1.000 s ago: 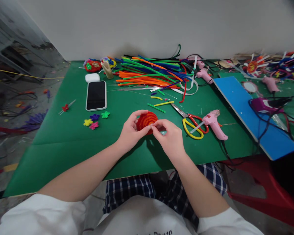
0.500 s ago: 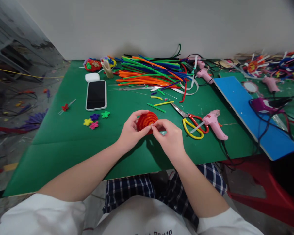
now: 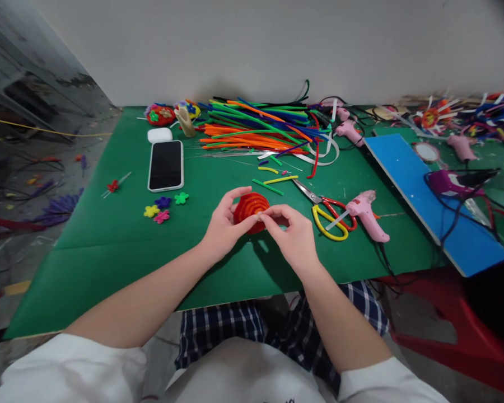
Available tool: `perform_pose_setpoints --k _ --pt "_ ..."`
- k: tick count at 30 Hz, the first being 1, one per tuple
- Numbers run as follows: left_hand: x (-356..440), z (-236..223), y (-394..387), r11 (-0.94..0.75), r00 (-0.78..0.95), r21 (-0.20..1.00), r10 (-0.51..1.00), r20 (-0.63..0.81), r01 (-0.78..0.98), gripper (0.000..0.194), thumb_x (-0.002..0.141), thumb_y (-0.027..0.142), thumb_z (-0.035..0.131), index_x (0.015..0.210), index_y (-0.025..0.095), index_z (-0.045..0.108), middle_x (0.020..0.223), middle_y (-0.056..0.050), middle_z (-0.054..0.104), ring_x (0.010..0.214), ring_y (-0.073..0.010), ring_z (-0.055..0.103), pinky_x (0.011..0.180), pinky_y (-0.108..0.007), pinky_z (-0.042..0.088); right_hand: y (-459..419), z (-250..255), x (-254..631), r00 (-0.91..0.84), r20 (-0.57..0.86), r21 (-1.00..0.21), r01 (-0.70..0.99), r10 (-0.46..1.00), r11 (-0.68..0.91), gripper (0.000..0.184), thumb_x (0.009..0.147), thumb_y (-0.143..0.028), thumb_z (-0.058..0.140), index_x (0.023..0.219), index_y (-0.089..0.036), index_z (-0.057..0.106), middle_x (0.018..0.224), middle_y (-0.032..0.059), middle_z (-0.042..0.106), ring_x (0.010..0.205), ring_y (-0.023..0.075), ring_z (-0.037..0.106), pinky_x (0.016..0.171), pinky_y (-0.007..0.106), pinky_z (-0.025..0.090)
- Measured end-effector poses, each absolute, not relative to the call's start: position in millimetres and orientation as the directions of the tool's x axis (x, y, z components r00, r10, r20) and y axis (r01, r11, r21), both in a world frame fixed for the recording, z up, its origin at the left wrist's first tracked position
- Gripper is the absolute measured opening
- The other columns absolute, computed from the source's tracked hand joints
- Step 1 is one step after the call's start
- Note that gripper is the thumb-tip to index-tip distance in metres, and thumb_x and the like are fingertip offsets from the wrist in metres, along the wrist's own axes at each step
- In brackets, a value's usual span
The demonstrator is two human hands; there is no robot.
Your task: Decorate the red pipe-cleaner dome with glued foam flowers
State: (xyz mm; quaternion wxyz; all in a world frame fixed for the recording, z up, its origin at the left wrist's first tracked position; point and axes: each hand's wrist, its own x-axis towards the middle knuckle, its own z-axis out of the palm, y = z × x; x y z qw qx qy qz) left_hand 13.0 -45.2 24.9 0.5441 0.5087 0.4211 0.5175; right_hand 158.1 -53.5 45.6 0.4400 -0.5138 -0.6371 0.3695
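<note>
Plaid cloth (image 3: 224, 327) covers my lap below the near edge of the green table (image 3: 121, 280), and a red stool (image 3: 457, 330) stands to the right, partly under the table.

Over the table, my left hand (image 3: 227, 226) grasps the red and orange coil (image 3: 250, 204), fingers behind it and thumb along its lower side. My right hand (image 3: 292, 232) is pinching the coil with thumb and forefinger, close beside my left thumb tip; if a smaller bit lies between those tips, it is too small for me to make out. The coil sits between my two hands, in front of me.

To the right lie scissors (image 3: 308, 192) with one red and one yellow handle, and a pink glue gun (image 3: 367, 215) whose stick crosses the handles. To the left are four little flowers: yellow (image 3: 151, 211), pink (image 3: 162, 216), blue (image 3: 163, 202) and green (image 3: 182, 198).

Farther out, short green and yellow strips (image 3: 280, 179) lie by the scissors' tip. A phone (image 3: 166, 165) lies behind the flowers, with a white case (image 3: 159, 135) just beyond it. Farthest, by the wall (image 3: 252, 45), a heap of fuzzy sticks (image 3: 256, 134) spreads out.
</note>
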Motion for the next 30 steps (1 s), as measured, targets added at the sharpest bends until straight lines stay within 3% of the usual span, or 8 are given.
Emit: perform_pose_setpoints --k 6,30 --pt "13.0 26.4 -45.1 -0.027 0.112 0.988 0.993 0.044 -0.151 0.057 0.070 0.025 0.067 0.121 0.021 0.040 0.097 -0.004 0.064 0.086 -0.0154 0.063 0.079 -0.030 0.052 -52.5 44.9 159.0 -0.087 0.136 -0.957 0.244 0.987 0.153 0.011 0.078 -0.028 0.056 0.080 -0.020 0.063 0.081 0.0018 0.067 0.072 0.0134 0.063 0.069 0.026 0.051" --pt "12.2 22.7 -44.6 -0.073 0.129 0.990 0.988 0.088 -0.124 0.055 0.071 0.025 0.066 0.120 0.020 0.041 0.106 -0.007 0.061 0.092 -0.0164 0.060 0.085 -0.032 0.049 -54.7 44.0 154.1 -0.070 0.247 -0.884 0.392 0.966 0.255 0.007 0.078 -0.024 0.054 0.077 -0.019 0.059 0.075 0.0008 0.063 0.067 0.0118 0.060 0.066 0.024 0.050"
